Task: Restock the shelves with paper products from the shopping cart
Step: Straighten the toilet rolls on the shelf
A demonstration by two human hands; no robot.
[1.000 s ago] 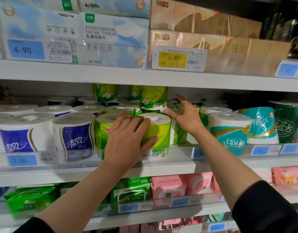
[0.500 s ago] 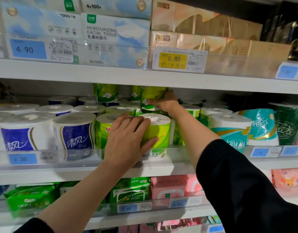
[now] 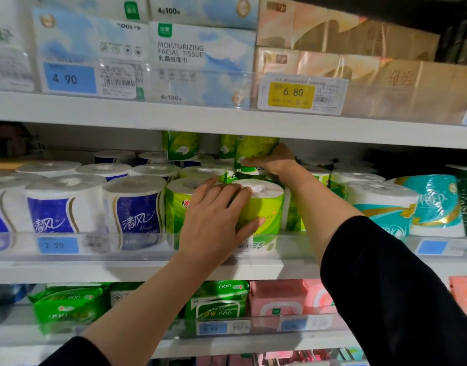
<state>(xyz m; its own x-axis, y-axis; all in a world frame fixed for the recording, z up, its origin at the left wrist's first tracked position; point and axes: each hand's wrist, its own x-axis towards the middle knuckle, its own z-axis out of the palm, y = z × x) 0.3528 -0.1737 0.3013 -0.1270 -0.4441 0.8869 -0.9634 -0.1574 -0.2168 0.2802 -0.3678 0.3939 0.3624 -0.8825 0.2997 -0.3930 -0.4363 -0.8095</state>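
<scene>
While the left hand (image 3: 216, 220) rests flat-fingered against the front green roll (image 3: 264, 207), the right hand (image 3: 275, 162) grips a stacked green roll (image 3: 253, 151) behind it; a slipping grip could topple that 2-high stack.

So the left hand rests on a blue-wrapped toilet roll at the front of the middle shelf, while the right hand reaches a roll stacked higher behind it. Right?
Not quite: the head view shows the left hand resting on a green-wrapped toilet roll, not a blue one. The blue-wrapped rolls stand further left, untouched. The rest holds: the right hand grips a higher green roll behind.
</scene>
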